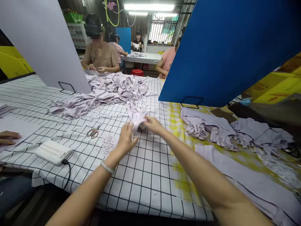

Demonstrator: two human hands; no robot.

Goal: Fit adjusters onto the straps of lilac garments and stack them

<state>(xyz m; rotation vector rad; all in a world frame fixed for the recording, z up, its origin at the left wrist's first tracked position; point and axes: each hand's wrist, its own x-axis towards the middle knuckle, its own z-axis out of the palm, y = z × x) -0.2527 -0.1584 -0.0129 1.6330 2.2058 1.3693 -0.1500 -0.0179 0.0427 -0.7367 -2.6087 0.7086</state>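
**Even Grip, Light Tension**

One gridded bench (150, 179) carries your work. Two boards stand at it: one blue board (223, 56) right of the cloth heap (117, 86), one pale board (47, 40) to the heap's left. You have one such heap, too tangled for a count of what it contains. Right of the heap and closer to you lie folded cloths (240, 179), overlapping too much to count.

Your one cloth piece (138, 117) sits on the near side of the heap, toward its right end. Your right hand (152, 125) pinches its edge; your left hand (124, 139) has fingers against the other side with the thumb spread, and I cannot tell whether it grips. To handle the piece well, I'd secure both edges lightly, ease the creases out between them, and lift it clear so the soft fabric doesn't drag on the heap.

Nearer you than the heap are one white device (53, 151), one pair of scissors (94, 132) and one scatter of scraps (108, 142), uncountably many; keep those off the fabric.
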